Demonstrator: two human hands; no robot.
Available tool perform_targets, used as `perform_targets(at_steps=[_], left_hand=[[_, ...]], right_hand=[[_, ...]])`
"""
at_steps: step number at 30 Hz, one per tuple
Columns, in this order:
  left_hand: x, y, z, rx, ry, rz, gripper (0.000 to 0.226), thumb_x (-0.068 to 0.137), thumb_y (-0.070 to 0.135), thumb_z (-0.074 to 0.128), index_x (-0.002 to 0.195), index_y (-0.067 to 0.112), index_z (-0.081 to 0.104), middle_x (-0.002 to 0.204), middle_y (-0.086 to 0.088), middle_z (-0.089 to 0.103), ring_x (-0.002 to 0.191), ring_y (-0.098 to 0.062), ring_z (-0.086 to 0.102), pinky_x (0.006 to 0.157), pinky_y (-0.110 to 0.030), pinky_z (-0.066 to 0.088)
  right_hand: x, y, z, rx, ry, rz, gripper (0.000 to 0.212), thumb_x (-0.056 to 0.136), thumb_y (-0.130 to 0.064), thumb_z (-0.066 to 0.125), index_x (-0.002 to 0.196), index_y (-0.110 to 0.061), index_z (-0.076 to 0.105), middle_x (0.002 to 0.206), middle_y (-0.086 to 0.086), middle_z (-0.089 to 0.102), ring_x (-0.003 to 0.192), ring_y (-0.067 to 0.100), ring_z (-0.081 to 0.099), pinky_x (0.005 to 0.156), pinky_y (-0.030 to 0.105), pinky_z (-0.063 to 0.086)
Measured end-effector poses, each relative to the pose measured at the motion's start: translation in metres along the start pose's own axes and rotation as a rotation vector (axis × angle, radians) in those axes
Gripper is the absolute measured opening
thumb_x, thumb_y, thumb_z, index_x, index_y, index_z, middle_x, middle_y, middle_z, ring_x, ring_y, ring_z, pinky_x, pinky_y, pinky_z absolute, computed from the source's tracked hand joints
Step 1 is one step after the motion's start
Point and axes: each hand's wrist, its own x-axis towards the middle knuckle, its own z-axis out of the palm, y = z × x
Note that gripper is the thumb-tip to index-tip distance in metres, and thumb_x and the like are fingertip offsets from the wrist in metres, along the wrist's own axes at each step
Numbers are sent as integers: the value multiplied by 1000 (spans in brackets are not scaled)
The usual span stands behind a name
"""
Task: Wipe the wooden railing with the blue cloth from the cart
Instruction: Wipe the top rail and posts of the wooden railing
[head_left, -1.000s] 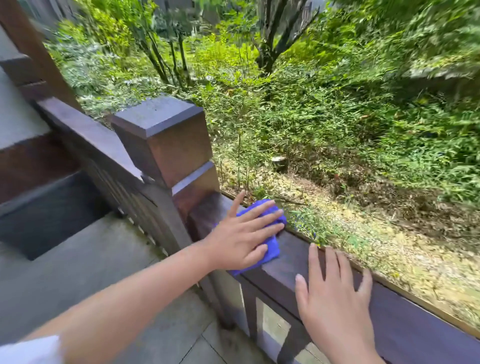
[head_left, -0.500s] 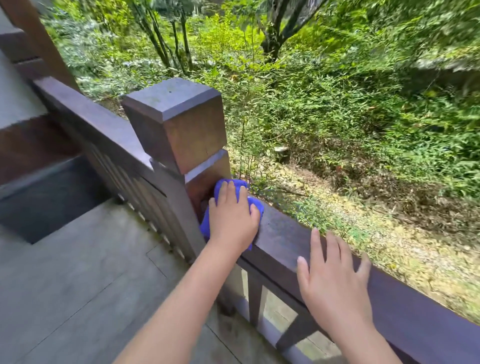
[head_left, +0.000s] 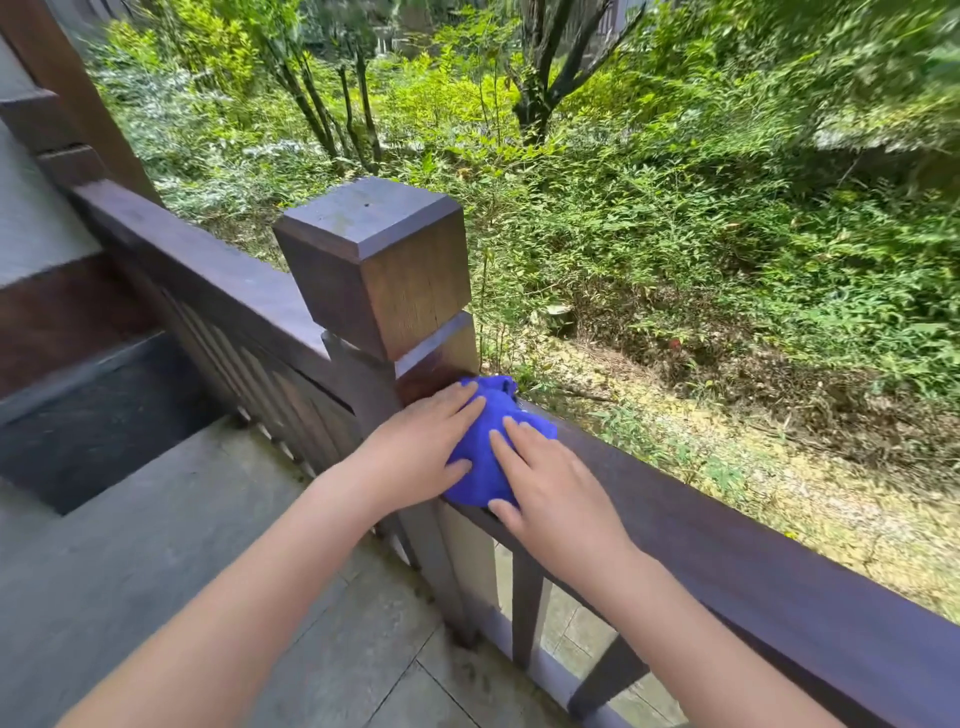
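A bunched blue cloth (head_left: 485, 441) lies on top of the dark wooden railing (head_left: 727, 545), right against the foot of the square post (head_left: 379, 270). My left hand (head_left: 415, 452) presses on the cloth's left side, its fingers reaching toward the post. My right hand (head_left: 550, 488) lies on the cloth's right side with its fingers over the fabric and its thumb at the rail's near edge. Both hands hold the cloth down on the rail. The cart is out of view.
A second rail section (head_left: 208, 280) runs back left from the post, above slats. Grey stone paving (head_left: 156, 571) lies below, with a dark recessed step (head_left: 88, 431) at left. Beyond the railing are shrubs, trees and leaf-strewn ground.
My right hand slid left along the rail and came onto the cloth beside my left hand. The left hand shifted slightly left on the cloth. The view moved closer to the post.
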Motion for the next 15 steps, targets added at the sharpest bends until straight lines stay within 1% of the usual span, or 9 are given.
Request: perform_targets(at_steps=[2,4,5,7,9,10,12,15], left_hand=[[5,-3,-3,-5,-31,3,69,89,26,53,144,8,17,158,-7,10,144,-16,9,115,-24,10],[6,-4,-1,-52,-36,-21,68,90,25,53,145,9,15,158,-6,8,144,-14,8,115,-25,11],[5,-4,0,-79,-35,-38,68,91,24,52,145,10,13,158,-5,7,145,-14,6,116,-26,12],[1,-1,4,-133,-20,-72,67,91,22,50,145,10,12,158,-6,7,144,-16,7,116,-26,12],[-2,2,7,-176,41,-93,65,91,20,51,145,12,16,157,-6,14,143,-18,14,114,-27,17],[-4,4,9,-188,83,-99,63,90,20,52,144,13,20,156,-5,18,142,-18,17,113,-27,20],[-8,4,13,-192,164,-101,59,89,18,54,142,14,27,153,-4,26,139,-17,23,110,-26,25],[-16,3,22,-191,276,-92,55,85,15,59,137,13,39,147,-5,39,135,-19,32,108,-26,28]], right_hand=[[14,-1,3,13,-24,21,65,92,-28,48,145,-12,14,157,7,13,142,20,18,114,36,25],[22,2,2,53,-31,36,64,91,-26,51,144,-14,17,157,5,15,142,19,20,110,38,34],[25,3,0,72,-38,39,64,90,-26,52,144,-15,19,157,3,16,142,18,21,109,38,35],[28,3,-3,110,-51,45,65,87,-27,55,143,-16,23,156,3,20,141,18,22,110,37,32],[30,3,-3,132,-36,48,67,84,-28,58,141,-14,28,154,6,26,140,20,24,111,34,27],[29,1,-2,143,-11,57,66,82,-29,59,140,-13,31,152,7,30,139,21,26,111,33,27],[26,-4,1,172,64,94,60,80,-26,61,135,-13,39,146,7,40,134,23,33,107,35,32],[18,-16,8,184,183,117,48,78,-11,61,124,-10,50,132,8,53,123,27,43,95,40,44]])
